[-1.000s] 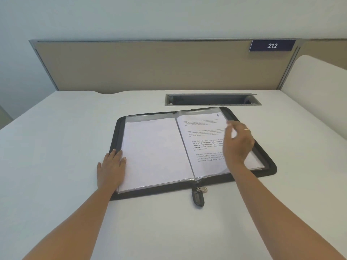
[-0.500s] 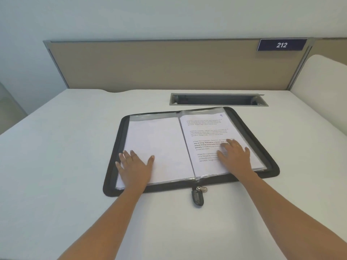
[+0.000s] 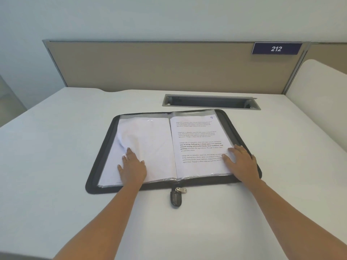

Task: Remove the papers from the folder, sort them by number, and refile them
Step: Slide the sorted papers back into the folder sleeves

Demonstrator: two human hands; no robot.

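A black zip folder (image 3: 235, 126) lies open on the white desk, its clear sleeves holding papers. The right-hand page (image 3: 197, 139) shows printed text and a handwritten 9 in its top right corner. The left-hand page (image 3: 148, 136) shows a blank back. My left hand (image 3: 132, 167) lies flat on the lower part of the left page, fingers straight. My right hand (image 3: 241, 162) rests flat on the lower right edge of the right page, reaching over the folder's border. Neither hand grips anything.
The folder's zip pull and tab (image 3: 177, 197) hang over the desk toward me. A grey cable slot (image 3: 210, 101) is recessed in the desk (image 3: 56, 147) behind the folder. A beige partition (image 3: 150, 66) with a 212 sign (image 3: 276, 48) closes the back.
My right hand came down onto the right page and slid to its right edge. My left hand moved from the folder's left border onto the left page.
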